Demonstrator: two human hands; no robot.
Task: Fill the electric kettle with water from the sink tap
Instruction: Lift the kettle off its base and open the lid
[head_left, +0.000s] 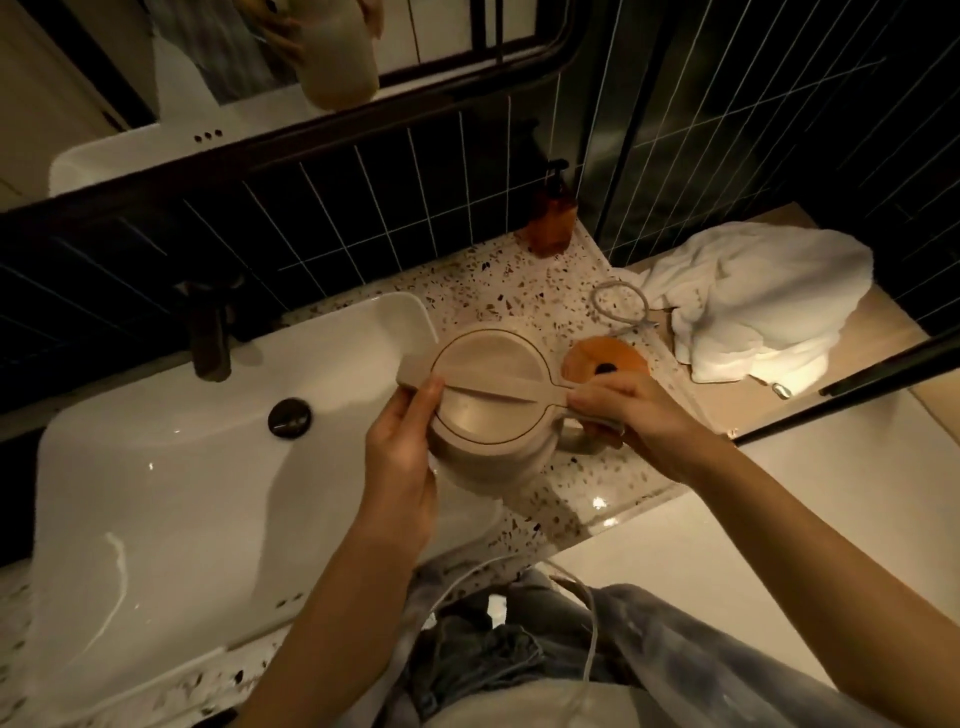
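Dim, warm light fell on a speckled terrazzo counter (519, 291) where the beige electric kettle (493, 395), lid closed, sat at frame centre just right of the white sink basin (182, 467). Its spout-to-handle axis ran left to right, spout toward the basin and the dark tap (210, 332) at upper left, handle toward the orange base (605, 358) behind. Left hand (400, 462) cupped the near wall with fingers together, apparently steadying it, while the right hand (623, 410) had its fingers clamped around the handle, likely readying a lift.
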